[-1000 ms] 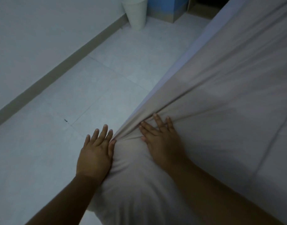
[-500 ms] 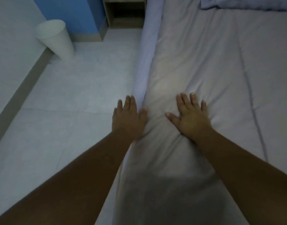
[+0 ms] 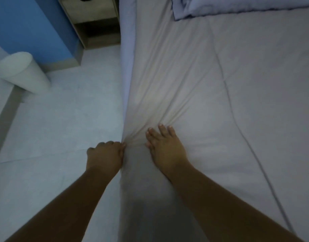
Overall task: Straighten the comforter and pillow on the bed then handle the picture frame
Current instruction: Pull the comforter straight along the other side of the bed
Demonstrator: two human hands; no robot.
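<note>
A grey comforter (image 3: 220, 102) covers the bed and hangs over its left edge. My left hand (image 3: 105, 155) is curled at that edge and grips the comforter's side, where folds gather. My right hand (image 3: 163, 145) lies flat on top of the comforter just right of the edge, fingers straight and pressing the fabric. Creases fan out from between the two hands. A pale blue pillow (image 3: 237, 6) lies at the head of the bed, top right. The picture frame is not in view.
White tiled floor (image 3: 63, 128) runs along the bed's left side. A white waste bin (image 3: 22, 72) stands by the wall at left. A wooden bedside cabinet (image 3: 96, 23) sits at the bed's head, next to a blue wall (image 3: 28, 27).
My left hand has gone from lying flat on the bed's edge to curling round the comforter's side. The right hand stays flat, and fresh creases have gathered between the hands.
</note>
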